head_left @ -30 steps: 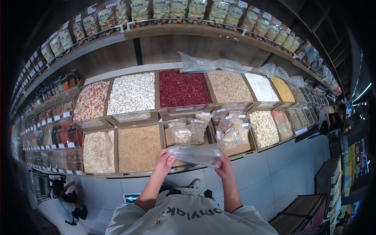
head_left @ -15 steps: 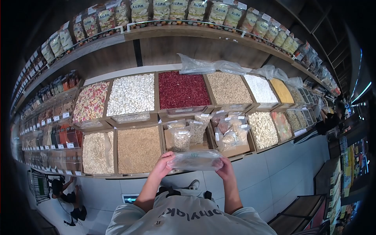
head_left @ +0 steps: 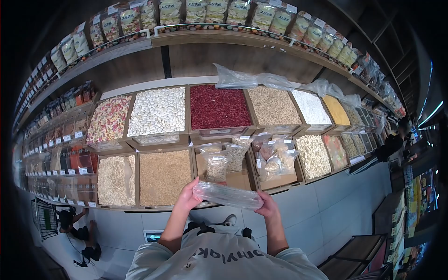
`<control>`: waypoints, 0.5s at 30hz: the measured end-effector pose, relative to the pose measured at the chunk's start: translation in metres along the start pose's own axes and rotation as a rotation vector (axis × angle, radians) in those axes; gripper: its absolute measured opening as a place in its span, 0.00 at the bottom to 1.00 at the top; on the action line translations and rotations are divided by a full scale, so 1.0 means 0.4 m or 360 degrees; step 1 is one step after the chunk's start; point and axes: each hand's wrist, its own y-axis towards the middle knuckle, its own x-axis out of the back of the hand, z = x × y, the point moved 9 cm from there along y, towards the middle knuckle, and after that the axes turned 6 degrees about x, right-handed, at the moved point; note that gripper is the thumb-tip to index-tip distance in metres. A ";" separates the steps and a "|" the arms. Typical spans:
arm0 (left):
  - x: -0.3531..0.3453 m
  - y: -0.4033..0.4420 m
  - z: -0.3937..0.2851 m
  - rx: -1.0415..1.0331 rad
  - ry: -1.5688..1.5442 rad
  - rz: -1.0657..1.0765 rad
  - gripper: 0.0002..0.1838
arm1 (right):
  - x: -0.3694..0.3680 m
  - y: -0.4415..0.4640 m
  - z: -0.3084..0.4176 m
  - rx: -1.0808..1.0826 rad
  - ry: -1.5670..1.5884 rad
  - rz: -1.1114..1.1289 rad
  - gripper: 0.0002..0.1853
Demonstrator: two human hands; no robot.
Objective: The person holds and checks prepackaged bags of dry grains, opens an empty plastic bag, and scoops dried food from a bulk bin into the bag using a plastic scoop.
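Note:
A clear plastic bag (head_left: 228, 195) is stretched between my two hands in front of my chest, sloping down to the right. Its left end is pinched by my left hand (head_left: 189, 195), fingers closed on the plastic. My right hand (head_left: 267, 205) grips the other end, thumb and fingers together. Just beyond the bag, a bin (head_left: 240, 179) holds several packed, labelled bags of grain (head_left: 216, 168). To its right stands another bin with packed bags of dried goods (head_left: 276, 161). Left of my left hand lies a bin of light brown grain (head_left: 165, 177).
Behind are bins of white beans (head_left: 157, 112), dark red beans (head_left: 219, 108) and pale grain (head_left: 274, 106). Loose plastic bags (head_left: 235, 77) lie along their back edge. A shelf (head_left: 210, 38) carries packaged goods above. At lower left a person (head_left: 81, 235) is near a shopping cart (head_left: 45, 218).
The bag has tilted, its right end now lower than its left. My right hand has dropped slightly and my left has risen a little. Both keep their hold.

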 end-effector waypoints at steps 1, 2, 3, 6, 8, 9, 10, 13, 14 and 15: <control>0.013 0.012 0.004 0.0029 0.0017 0.0049 0.14 | -0.003 -0.001 -0.015 -0.0075 -0.0013 0.0034 0.17; 0.021 0.020 0.010 0.0058 0.0034 0.0099 0.15 | -0.001 -0.003 -0.020 -0.0074 -0.0014 0.0034 0.17; 0.020 0.017 0.011 0.0058 0.0034 0.0100 0.15 | -0.041 -0.014 -0.004 0.0053 0.0165 0.0196 0.18; 0.023 0.011 0.029 0.0121 0.0119 0.0161 0.13 | -0.067 -0.003 0.031 0.0258 0.0513 0.0525 0.20; 0.064 0.022 0.022 -0.0005 0.0668 0.0095 0.09 | -0.060 0.002 0.044 0.0337 0.0688 0.0687 0.20; 0.050 0.016 0.022 -0.0001 0.0667 0.0093 0.09 | -0.048 0.004 0.057 0.0468 0.0650 0.0491 0.17; 0.010 0.008 0.025 -0.0068 0.1162 0.0217 0.09 | -0.031 0.004 0.071 0.0595 0.0609 0.0292 0.15; -0.046 -0.005 0.040 -0.0283 0.1822 0.0298 0.12 | -0.046 -0.012 0.097 0.0804 0.0291 0.0345 0.13; -0.059 -0.011 0.034 -0.0432 0.1992 0.0262 0.13 | -0.047 -0.013 0.096 0.0799 0.0292 0.0340 0.13; -0.069 -0.016 0.034 -0.0426 0.1991 0.0260 0.13 | -0.054 -0.017 0.101 0.0824 0.0206 0.0304 0.14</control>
